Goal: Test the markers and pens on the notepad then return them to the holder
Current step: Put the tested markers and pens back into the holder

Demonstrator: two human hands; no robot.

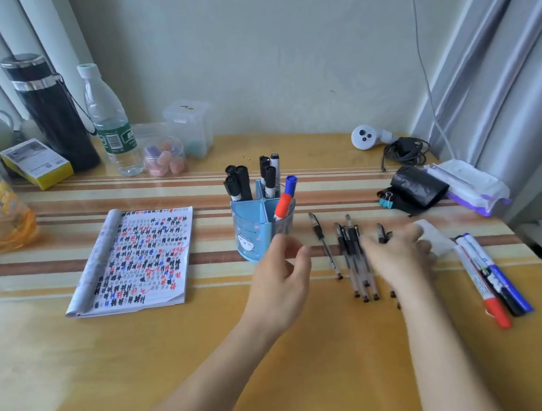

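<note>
Pens [350,257]: a row on the table, right of the holder [255,230]; long axes near-to-far, caps toward the wall. Three markers [492,280] lie farther right.
Holder: several markers.
Notepad [136,261]: page full of marks.
Judged partway.
Left hand [280,280]: spread, empty.
Right hand [397,256]: blurred over the pens, grip unclear.
</note>
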